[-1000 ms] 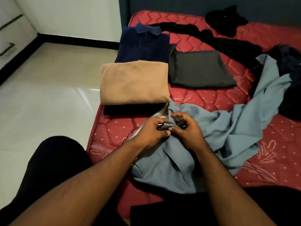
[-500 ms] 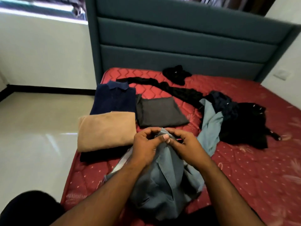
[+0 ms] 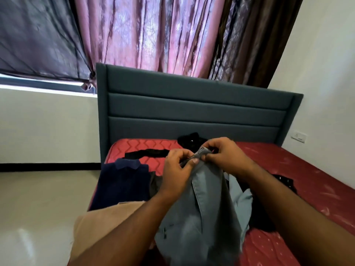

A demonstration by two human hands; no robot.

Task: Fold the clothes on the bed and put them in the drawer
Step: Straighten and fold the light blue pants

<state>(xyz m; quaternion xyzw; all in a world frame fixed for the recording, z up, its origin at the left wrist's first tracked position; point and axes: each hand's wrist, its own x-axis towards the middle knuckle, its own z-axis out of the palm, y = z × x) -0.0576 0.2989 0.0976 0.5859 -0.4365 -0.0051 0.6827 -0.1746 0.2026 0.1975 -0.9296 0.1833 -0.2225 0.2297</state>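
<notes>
Up in front of the camera, the person's left hand [image 3: 177, 170] and right hand [image 3: 222, 156] sit close together, each with fingers and thumb curled to pinch the top edge of the grey-blue garment [image 3: 203, 208], which hangs down from that pinched edge in a long drape, its lower part bunching just above the red mattress [image 3: 288, 169]. A stitched seam runs down the front of the hanging cloth. To the left of the garment, at the mattress's left edge, lies the folded tan garment [image 3: 103, 223], nearest the camera and partly covered by the left forearm; beyond it lies the folded navy polo shirt [image 3: 123, 181], collar toward the headboard [image 3: 192, 106]. A sliver of folded dark grey cloth [image 3: 155, 184] shows between the navy shirt and the left hand. Farther back, a long black strip of clothing [image 3: 148, 153] stretches across the mattress, and a small black bundle [image 3: 190, 141] sits close to the headboard. More black clothes [image 3: 263, 217] lie heaped to the right of the hanging garment, partly hidden by the right forearm. The right half of the mattress shows bare red fabric out to its far-right edge by the white wall [image 3: 326, 93]. Left of the bed, pale glossy floor [image 3: 42, 198] stretches to a black skirting line, and pink and dark curtains [image 3: 153, 35] hang behind the headboard
</notes>
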